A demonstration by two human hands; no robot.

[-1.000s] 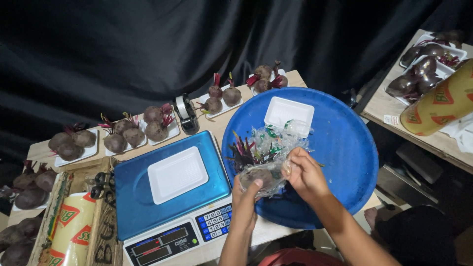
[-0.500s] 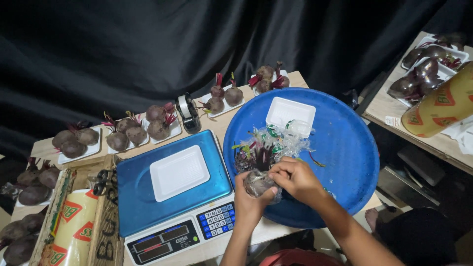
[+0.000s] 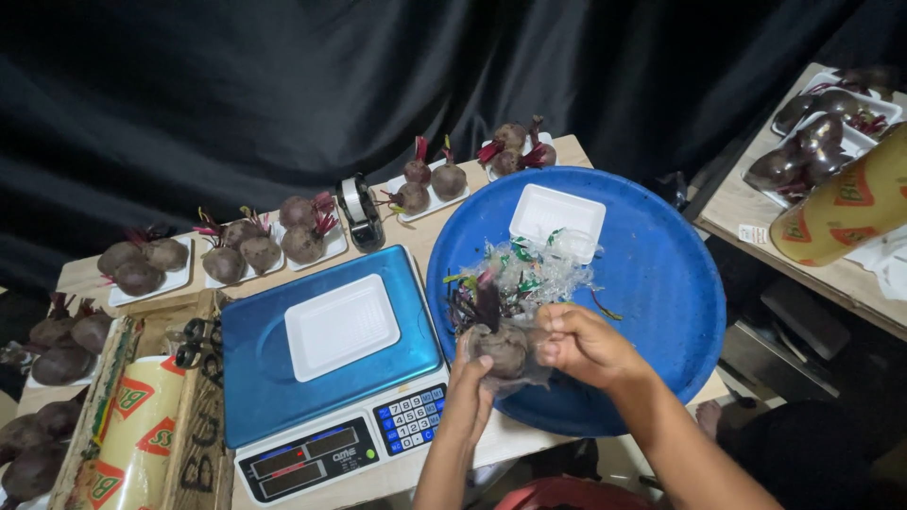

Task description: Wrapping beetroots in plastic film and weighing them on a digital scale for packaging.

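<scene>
one head-worn view looks steeply down from close above the bench [image 3: 491,444], facing a black curtain [image 3: 283,85]; scale [image 3: 321,378] left, blue tray [image 3: 661,283] right.

Bare blue tray [image 3: 661,283] is lying open to the right; the plastic wrap heap [image 3: 529,269] and white foam dish [image 3: 557,215] are blocking the far side, the scale [image 3: 321,368] crowding the left.

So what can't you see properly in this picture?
- Head view: the beetroot is half covered by the left hand and right hand, so each grip is unclear.
- The scale display is too small to read.
- The roll of film is cut off by the bottom edge.
</scene>
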